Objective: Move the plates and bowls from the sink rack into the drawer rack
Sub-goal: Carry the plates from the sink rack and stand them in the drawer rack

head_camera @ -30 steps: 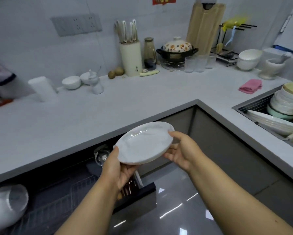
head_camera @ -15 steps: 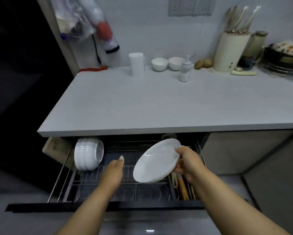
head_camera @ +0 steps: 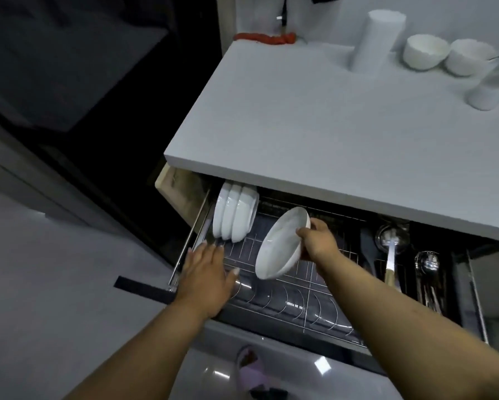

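My right hand (head_camera: 317, 241) grips the rim of a white plate (head_camera: 280, 246), tilted on edge just above the wire drawer rack (head_camera: 285, 301). Three white plates (head_camera: 234, 215) stand upright side by side at the rack's far left end. With its fingers spread flat, my left hand (head_camera: 206, 272) hovers over the rack's near left corner and holds nothing. The sink rack is out of view.
The grey countertop (head_camera: 329, 116) overhangs the open drawer. On it stand a white cylinder (head_camera: 375, 39), two white bowls (head_camera: 444, 54) and a small white bottle (head_camera: 490, 85). Ladles and utensils (head_camera: 392, 249) fill the drawer's right compartment. Dark space lies left.
I have turned from the sink corner to the open drawer. My left hand let go of the plate; my right hand alone lowered it, tilted, toward the rack slots.
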### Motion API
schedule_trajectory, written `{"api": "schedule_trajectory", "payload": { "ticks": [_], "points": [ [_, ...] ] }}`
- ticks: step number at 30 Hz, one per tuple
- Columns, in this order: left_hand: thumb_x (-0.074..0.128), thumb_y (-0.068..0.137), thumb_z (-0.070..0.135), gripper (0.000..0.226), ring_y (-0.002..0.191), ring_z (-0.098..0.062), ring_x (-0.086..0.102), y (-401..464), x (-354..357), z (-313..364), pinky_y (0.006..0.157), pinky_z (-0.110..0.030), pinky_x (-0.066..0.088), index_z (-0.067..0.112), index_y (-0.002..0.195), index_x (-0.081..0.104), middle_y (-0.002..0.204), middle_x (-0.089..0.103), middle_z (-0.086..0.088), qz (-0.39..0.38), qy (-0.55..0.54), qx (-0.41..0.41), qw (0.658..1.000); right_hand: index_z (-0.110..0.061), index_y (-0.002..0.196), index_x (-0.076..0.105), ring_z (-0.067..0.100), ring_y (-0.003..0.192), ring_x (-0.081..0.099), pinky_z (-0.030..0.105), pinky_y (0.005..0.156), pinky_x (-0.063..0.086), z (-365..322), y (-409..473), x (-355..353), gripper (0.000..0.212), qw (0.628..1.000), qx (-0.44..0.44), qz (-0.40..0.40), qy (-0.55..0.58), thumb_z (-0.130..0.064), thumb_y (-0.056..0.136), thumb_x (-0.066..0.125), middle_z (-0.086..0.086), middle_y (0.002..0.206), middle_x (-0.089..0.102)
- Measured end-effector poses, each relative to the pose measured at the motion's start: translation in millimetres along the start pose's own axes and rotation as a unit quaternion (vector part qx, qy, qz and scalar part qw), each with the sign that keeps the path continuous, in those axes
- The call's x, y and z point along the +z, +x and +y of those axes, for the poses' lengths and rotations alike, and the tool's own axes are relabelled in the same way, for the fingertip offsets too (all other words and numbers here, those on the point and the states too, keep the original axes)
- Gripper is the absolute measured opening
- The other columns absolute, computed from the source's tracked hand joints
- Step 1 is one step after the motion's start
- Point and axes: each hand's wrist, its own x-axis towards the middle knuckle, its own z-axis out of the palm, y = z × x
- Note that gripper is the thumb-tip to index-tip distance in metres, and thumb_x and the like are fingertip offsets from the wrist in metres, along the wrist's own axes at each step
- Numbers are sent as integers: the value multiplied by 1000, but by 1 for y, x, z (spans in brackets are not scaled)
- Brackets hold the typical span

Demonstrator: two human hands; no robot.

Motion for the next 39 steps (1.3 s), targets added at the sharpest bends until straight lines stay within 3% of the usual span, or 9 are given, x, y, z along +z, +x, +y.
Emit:
{"api": "schedule_trajectory", "payload": {
  "ticks": [4, 7, 15, 19, 25, 28, 39],
  "points": [
    [3, 86, 63, 81, 145, -14, -16, 0, 6, -6, 118, -37, -12, 17, 152, 0, 160, -9, -2, 5, 17, 6, 1000, -19, 133, 44, 37, 102, 59, 58, 87, 52, -5, 23, 26, 52, 998, -10, 17, -59, -15, 82, 55, 13, 118, 60],
    [5, 89, 62, 77, 139, -11, -25, 1, 8, -7, 116, -37, -16, 17, 151, -8, 158, -19, -2, 0, 33, 23, 999, -18, 132, 45, 38, 103, 59, 58, 89, 51, -10, 38, 40, 49, 997, -9, 16, -71, -14, 84, 55, 14, 116, 60],
    [16, 94, 62, 75, 146, -14, -8, 2, 10, -11, 118, -35, -6, 19, 152, -2, 161, -5, -1, -14, -17, 24, 999, -11, 136, 35, 41, 108, 57, 58, 91, 49, -20, 64, 60, 55, 993, 15, 32, -109, -13, 85, 56, 18, 124, 55],
    [5, 85, 67, 82, 147, -14, -4, 3, 8, -12, 117, -34, -5, 19, 152, 3, 161, -1, -2, -8, -34, 24, 999, -5, 131, 39, 40, 110, 57, 55, 91, 50, -24, 72, 69, 54, 986, -17, 41, -163, -16, 84, 61, 20, 126, 56],
    [1, 79, 65, 87, 147, -17, 0, 2, 7, -11, 115, -31, -7, 18, 152, 6, 161, 2, -3, -2, -37, 23, 999, 3, 124, 45, 37, 111, 58, 39, 90, 50, -34, 77, 81, 54, 965, -38, 47, -254, -30, 85, 66, 21, 120, 60],
    [2, 79, 66, 88, 147, -17, 3, 2, 9, -12, 119, -35, -1, 18, 152, 9, 161, 5, -3, -2, -45, 22, 999, 3, 121, 50, 37, 108, 59, 36, 85, 47, -35, 78, 85, 52, 959, -50, 46, -274, -33, 87, 64, 21, 118, 62],
    [12, 81, 64, 85, 146, -16, 9, 4, 13, -14, 119, -37, 3, 17, 151, 12, 160, 13, -3, -9, -60, 22, 998, -4, 127, 52, 37, 114, 56, 35, 91, 43, -40, 74, 104, 46, 938, -97, 22, -332, -31, 90, 61, 19, 124, 61]
  ]
}}
